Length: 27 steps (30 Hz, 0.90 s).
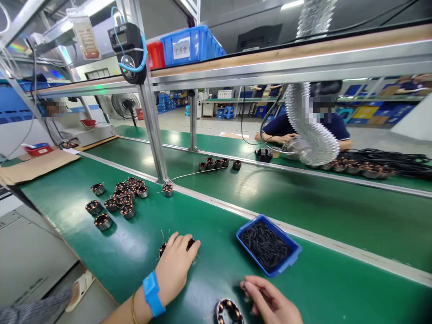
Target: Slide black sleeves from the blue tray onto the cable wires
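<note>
On the green counter (209,243), our left hand (177,258) lies palm down over a wound stator (162,249) and covers most of it; thin lead wires project past the hand. The fingers of this hand are curved and slightly spread; we cannot tell whether they grip the stator. A blue wrist strap (153,292) and a gold-coloured bangle (134,310) encircle the left forearm near the wrist. Our right hand (270,299) is positioned just beside a stator ring (220,310), which is only partly in view. Its thumb and forefinger are brought close together and the remaining fingers are curled; we cannot tell whether they pinch a small part. Beyond the right hand, we find a blue tray (286,262) containing a heap of short black tubing pieces (266,245). To the left of and beyond our left hand, a cluster of stators (127,210) stands on the counter, several of them touching. One single stator (168,190) stands at the foot of the aluminium post (153,130). Past the metal rail (216,198), we see a short row of stators (218,164). Farther back, a flexible silver duct (319,148) hangs in front of a person in a dark blue top (337,130), near black cables (388,157).
</note>
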Available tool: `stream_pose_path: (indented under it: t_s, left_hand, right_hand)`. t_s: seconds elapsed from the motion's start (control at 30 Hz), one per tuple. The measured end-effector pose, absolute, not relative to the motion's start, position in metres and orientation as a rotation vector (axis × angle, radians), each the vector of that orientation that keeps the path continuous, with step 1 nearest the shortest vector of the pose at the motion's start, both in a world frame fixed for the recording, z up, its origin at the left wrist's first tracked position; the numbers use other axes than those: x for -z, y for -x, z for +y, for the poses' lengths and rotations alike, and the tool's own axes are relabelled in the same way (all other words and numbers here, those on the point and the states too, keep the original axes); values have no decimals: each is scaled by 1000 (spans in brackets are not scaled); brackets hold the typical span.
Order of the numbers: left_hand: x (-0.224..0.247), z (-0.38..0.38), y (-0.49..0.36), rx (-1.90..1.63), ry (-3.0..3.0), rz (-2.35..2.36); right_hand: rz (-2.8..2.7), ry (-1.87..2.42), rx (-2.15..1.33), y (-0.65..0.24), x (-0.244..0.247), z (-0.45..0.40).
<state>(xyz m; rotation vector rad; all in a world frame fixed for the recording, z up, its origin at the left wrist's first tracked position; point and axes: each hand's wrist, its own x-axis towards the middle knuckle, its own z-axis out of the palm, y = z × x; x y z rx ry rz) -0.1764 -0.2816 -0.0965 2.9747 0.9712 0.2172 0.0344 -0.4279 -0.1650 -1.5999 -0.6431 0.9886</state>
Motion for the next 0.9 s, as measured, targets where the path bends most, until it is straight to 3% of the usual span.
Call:
stream_pose_path:
  t_s: [0.4,0.9]
  left_hand:
    - [117,-330,138,-480,-2818,976]
    - [115,-331,137,-471,-2761,993]
  right_hand:
    - [-668,1572,-778,-11,150,-397]
    - [-644,1602,-717,-6,157,-401]
